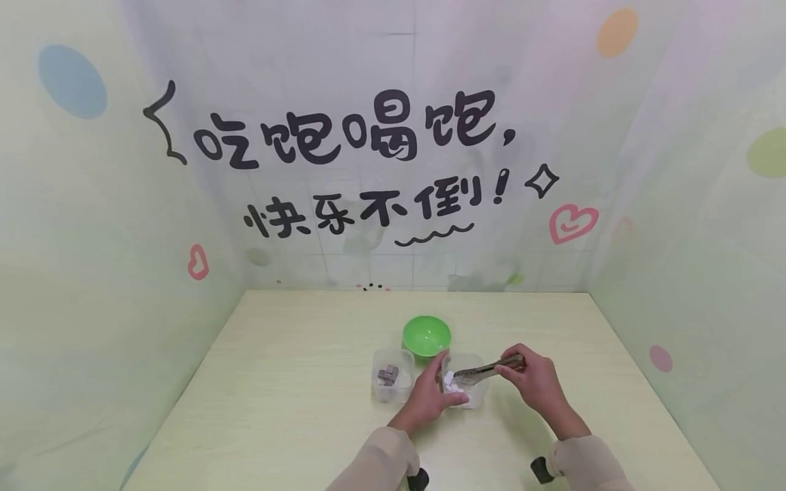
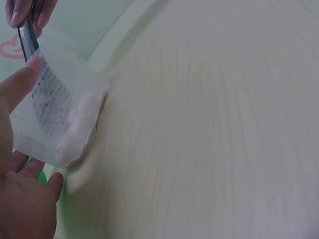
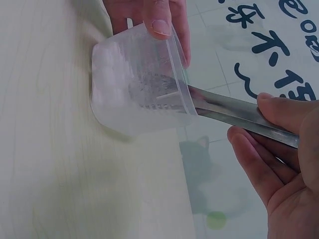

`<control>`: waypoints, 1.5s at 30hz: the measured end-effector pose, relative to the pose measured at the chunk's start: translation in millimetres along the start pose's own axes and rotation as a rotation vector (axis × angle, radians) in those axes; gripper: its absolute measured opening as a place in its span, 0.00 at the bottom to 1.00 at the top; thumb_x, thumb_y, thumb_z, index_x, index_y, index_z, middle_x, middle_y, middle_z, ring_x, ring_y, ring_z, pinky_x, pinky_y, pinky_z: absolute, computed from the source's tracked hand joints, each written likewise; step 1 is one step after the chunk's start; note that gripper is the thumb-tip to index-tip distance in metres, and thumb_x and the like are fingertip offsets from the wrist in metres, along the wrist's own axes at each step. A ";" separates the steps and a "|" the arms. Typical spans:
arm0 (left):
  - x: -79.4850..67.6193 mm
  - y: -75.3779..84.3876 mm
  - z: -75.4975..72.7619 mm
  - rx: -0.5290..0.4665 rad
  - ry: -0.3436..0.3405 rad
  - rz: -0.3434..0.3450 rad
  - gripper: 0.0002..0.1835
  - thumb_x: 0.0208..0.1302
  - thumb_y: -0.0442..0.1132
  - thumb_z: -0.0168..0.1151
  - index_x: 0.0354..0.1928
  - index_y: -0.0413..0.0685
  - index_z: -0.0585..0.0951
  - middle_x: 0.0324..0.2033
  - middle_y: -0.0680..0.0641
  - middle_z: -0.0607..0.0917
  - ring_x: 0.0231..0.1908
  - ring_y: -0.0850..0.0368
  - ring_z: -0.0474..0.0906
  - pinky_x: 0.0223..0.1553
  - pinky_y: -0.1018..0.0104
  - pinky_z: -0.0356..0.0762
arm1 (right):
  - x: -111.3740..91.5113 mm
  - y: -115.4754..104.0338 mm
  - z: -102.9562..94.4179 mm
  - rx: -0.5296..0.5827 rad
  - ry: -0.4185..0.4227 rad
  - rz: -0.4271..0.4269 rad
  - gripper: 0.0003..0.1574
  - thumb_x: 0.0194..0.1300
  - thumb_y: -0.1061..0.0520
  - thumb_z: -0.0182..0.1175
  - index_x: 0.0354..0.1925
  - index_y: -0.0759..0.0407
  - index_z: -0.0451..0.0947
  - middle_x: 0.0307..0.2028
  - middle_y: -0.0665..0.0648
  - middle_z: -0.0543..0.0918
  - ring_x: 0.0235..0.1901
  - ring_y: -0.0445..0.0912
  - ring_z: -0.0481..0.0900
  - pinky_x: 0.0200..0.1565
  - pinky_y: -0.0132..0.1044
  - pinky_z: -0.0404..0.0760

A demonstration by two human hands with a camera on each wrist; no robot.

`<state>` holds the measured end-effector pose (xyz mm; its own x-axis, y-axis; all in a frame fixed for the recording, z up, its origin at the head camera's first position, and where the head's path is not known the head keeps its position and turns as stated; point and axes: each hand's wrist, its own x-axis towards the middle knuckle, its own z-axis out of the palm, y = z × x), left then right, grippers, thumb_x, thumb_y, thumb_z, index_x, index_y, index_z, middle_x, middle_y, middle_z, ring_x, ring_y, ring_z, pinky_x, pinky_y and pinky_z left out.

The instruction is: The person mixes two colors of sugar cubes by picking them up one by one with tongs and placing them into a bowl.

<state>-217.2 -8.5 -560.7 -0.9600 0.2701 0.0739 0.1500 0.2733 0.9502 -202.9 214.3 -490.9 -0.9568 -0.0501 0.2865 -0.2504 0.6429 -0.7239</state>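
We are judging the step in hand to be catching a white piece with the tongs [image 1: 489,369]. Our left hand [image 1: 426,397] is gripping the right-hand clear container [image 1: 480,391] from its left, the thumb lying along the near side. Our right hand [image 1: 538,379] is pinching the metal tongs by the handle, and their perforated ends are reaching over the rim and down inside. Whether those ends are already clasping a piece, we cannot tell.

For the next move, we are thinking it calls for a firm squeeze and a straight lift clear of the rim, with the left hand steadying the walls meanwhile. The lightweight-looking box could be slipping if we press sideways.

The container is sitting on the pale table [image 1: 276,382], just right of a similar box [image 1: 379,390] that is holding brown blocks [image 1: 388,375]; a green bowl [image 1: 426,335] is standing beyond the pair. Our box is showing frosted, see-through walls, rounded corners and a squarish open top. Inside, the white pieces [image 1: 454,386] are gathering towards the left and bottom, looking smooth and pale, though their exact shapes are blurring through the plastic.
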 end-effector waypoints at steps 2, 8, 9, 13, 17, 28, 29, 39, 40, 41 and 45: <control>-0.2 -0.2 -0.1 0.008 0.000 -0.002 0.55 0.46 0.44 0.78 0.75 0.48 0.56 0.68 0.43 0.68 0.65 0.42 0.65 0.66 0.47 0.62 | -0.9 0.8 0.4 0.002 0.005 0.000 0.12 0.55 0.61 0.72 0.36 0.59 0.78 0.28 0.53 0.85 0.28 0.43 0.82 0.26 0.32 0.79; -0.2 -1.8 -0.2 0.006 0.007 0.021 0.54 0.46 0.43 0.78 0.74 0.46 0.57 0.67 0.41 0.69 0.65 0.41 0.65 0.66 0.47 0.62 | -0.5 1.1 2.5 -0.022 0.025 -0.056 0.15 0.52 0.63 0.73 0.37 0.58 0.78 0.29 0.50 0.85 0.29 0.44 0.82 0.28 0.35 0.80; -0.2 -1.8 -0.2 0.003 0.007 0.023 0.54 0.47 0.42 0.78 0.74 0.46 0.57 0.67 0.41 0.69 0.65 0.41 0.65 0.66 0.47 0.62 | -0.3 0.8 3.2 -0.035 0.026 -0.067 0.15 0.52 0.63 0.73 0.37 0.57 0.78 0.29 0.50 0.85 0.30 0.44 0.83 0.30 0.36 0.81; -0.1 -1.7 -0.1 0.001 0.006 0.011 0.53 0.47 0.41 0.78 0.74 0.46 0.57 0.67 0.42 0.68 0.65 0.41 0.65 0.66 0.47 0.62 | -0.6 -1.2 6.6 -0.089 0.003 -0.096 0.15 0.53 0.63 0.72 0.37 0.55 0.77 0.30 0.47 0.85 0.32 0.45 0.84 0.34 0.40 0.82; 0.2 0.0 0.0 0.013 0.003 -0.003 0.53 0.48 0.41 0.78 0.74 0.46 0.57 0.68 0.43 0.68 0.66 0.42 0.64 0.66 0.49 0.62 | -1.1 -2.5 9.8 -0.107 -0.011 -0.085 0.14 0.55 0.62 0.71 0.38 0.55 0.77 0.31 0.49 0.85 0.32 0.45 0.83 0.33 0.39 0.82; -0.4 0.4 -0.3 0.024 0.002 -0.001 0.54 0.48 0.43 0.78 0.75 0.47 0.56 0.68 0.43 0.68 0.67 0.42 0.63 0.67 0.48 0.60 | -1.8 -2.3 11.2 -0.075 0.030 -0.032 0.13 0.55 0.62 0.72 0.38 0.59 0.78 0.30 0.54 0.86 0.30 0.47 0.83 0.27 0.35 0.79; -0.7 0.5 -0.4 0.022 0.001 0.000 0.54 0.48 0.43 0.78 0.75 0.47 0.56 0.68 0.42 0.68 0.67 0.42 0.63 0.67 0.48 0.60 | -2.3 -1.9 11.1 -0.071 0.034 -0.026 0.13 0.55 0.62 0.72 0.37 0.59 0.78 0.30 0.54 0.86 0.30 0.47 0.83 0.27 0.34 0.79; 0.6 0.4 -0.1 -0.015 0.001 -0.001 0.54 0.47 0.41 0.78 0.74 0.45 0.56 0.68 0.40 0.67 0.67 0.41 0.62 0.68 0.50 0.59 | -7.1 -1.7 6.2 -0.012 0.122 -0.039 0.13 0.54 0.62 0.72 0.37 0.59 0.78 0.30 0.54 0.86 0.28 0.47 0.84 0.26 0.32 0.80; 0.6 0.3 -0.1 -0.016 0.001 -0.003 0.54 0.47 0.41 0.78 0.74 0.45 0.57 0.68 0.40 0.67 0.67 0.40 0.62 0.67 0.50 0.60 | -7.6 -1.3 5.6 -0.008 0.130 -0.038 0.13 0.54 0.62 0.72 0.37 0.59 0.78 0.30 0.54 0.86 0.28 0.46 0.84 0.26 0.31 0.80; 0.5 0.4 -0.2 -0.016 0.000 -0.007 0.54 0.46 0.41 0.78 0.74 0.45 0.56 0.68 0.40 0.67 0.67 0.40 0.62 0.67 0.49 0.60 | -8.2 -0.9 5.0 -0.001 0.141 -0.040 0.13 0.54 0.62 0.72 0.37 0.59 0.79 0.30 0.54 0.86 0.28 0.46 0.84 0.26 0.31 0.80; 0.5 0.2 -0.5 -0.016 0.000 -0.022 0.55 0.45 0.43 0.79 0.74 0.46 0.57 0.68 0.40 0.67 0.66 0.41 0.63 0.67 0.49 0.61 | -10.2 -0.6 2.6 0.025 0.182 -0.052 0.14 0.53 0.64 0.73 0.37 0.59 0.79 0.29 0.54 0.86 0.27 0.44 0.84 0.26 0.31 0.80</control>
<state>-217.8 -8.7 -560.3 -0.9631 0.2638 0.0526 0.1246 0.2641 0.9564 -193.4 212.5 -495.0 -0.9007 0.0577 0.4306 -0.3043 0.6238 -0.7200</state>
